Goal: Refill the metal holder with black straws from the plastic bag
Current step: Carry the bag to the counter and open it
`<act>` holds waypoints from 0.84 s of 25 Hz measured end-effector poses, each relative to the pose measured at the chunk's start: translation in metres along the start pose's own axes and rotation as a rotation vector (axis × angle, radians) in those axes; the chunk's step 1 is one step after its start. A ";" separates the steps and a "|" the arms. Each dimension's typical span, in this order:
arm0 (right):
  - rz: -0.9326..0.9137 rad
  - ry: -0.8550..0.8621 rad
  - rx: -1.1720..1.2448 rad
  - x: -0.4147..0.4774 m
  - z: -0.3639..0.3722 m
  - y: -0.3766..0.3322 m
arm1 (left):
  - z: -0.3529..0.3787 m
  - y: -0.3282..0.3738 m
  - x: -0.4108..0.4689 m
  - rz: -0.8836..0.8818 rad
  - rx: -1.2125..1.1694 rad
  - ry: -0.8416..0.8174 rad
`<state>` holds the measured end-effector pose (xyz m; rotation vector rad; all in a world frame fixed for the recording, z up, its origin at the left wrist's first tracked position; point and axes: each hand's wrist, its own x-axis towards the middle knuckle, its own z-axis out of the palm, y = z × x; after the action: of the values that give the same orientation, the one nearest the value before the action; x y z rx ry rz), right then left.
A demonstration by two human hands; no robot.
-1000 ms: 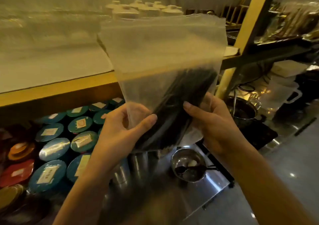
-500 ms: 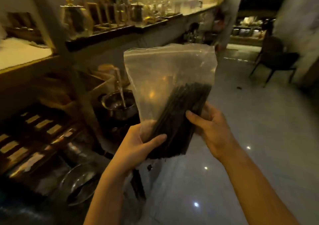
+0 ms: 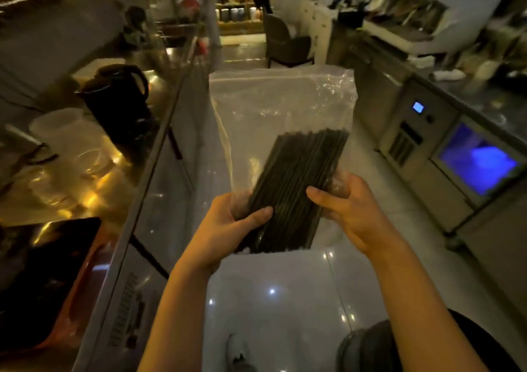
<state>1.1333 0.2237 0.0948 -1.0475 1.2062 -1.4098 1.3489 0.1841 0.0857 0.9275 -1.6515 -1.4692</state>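
Since half a second ago the view has swung further round, so the bag now hangs over a pale tiled aisle and a counter unit with a blue-lit window has come in at three o'clock; both hands have kept their hold on the bag. Nearest, at six o'clock, two bare forearms rise from the bottom edge. At the centre the left hand (image 3: 228,226) is curled around the lower left corner of the plastic bag (image 3: 281,106), thumb pressed across the front of the black straws (image 3: 296,189) through the film. Just to its right, the right hand (image 3: 348,209) clasps the lower right side of the bag, thumb laid over the straws and fingers wrapped behind. Inside the bag the straws lie in one tight bundle, tilted so their upper ends lean toward one o'clock, filling only the lower half; the clear upper half stands up empty and wrinkled toward twelve o'clock. At nine o'clock a steel counter (image 3: 159,172) runs away from the viewer, carrying a dark jug (image 3: 119,109) and blurred clear containers. At three o'clock sits the unit with the blue window (image 3: 476,163). Farthest, at twelve o'clock, a chair (image 3: 288,43) stands on the floor. No metal holder can be made out.
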 end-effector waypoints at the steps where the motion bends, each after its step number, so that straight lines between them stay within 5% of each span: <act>1: -0.006 0.051 -0.016 0.007 -0.013 0.001 | 0.009 -0.004 0.020 -0.018 -0.015 -0.033; 12: -0.051 0.615 -0.068 0.131 -0.117 -0.015 | 0.068 -0.021 0.290 -0.090 -0.089 -0.603; 21: -0.022 0.951 -0.076 0.166 -0.241 -0.019 | 0.201 -0.029 0.419 -0.178 -0.127 -0.923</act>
<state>0.8685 0.0986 0.0830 -0.3956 1.9147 -1.9712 0.9745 -0.0920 0.0634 0.3112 -2.0788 -2.3040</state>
